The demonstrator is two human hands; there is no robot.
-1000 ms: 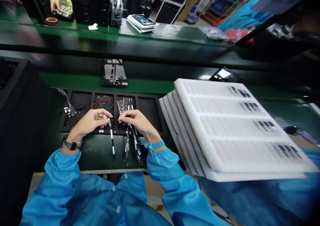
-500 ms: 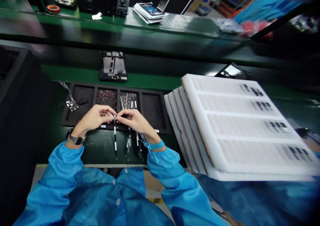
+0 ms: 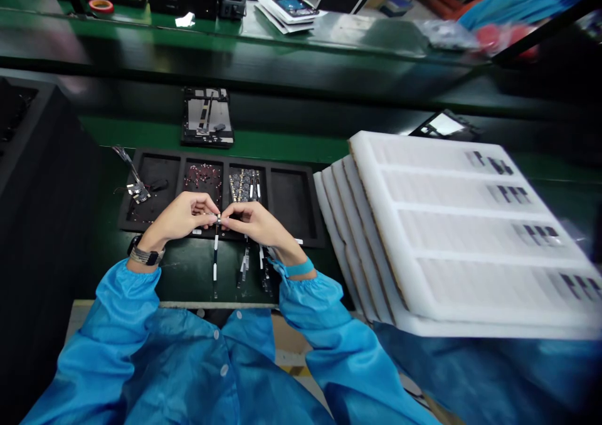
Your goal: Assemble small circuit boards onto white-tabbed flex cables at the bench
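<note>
Apparently a joining step: left hand (image 3: 181,217) and right hand (image 3: 254,221) both pinch the top end of a flex strip (image 3: 215,259) that hangs toward the bench edge, fingertips meeting. It calls for steady, fine alignment. Spare strips (image 3: 249,265) lie just beside it, with the black tray (image 3: 270,193) beyond.

Where the left grip (image 3: 181,218) and right grip (image 3: 256,224) pinch the flex strip (image 3: 215,256), fingertips cover its top end (whatever sits there is too small to make out). The contents of the black tray (image 3: 288,199) read only as specks. The foam trays (image 3: 423,237) blur toward the right, the lower ones mostly hidden under the top one. The screen (image 3: 444,124) behind them is partly covered.
</note>
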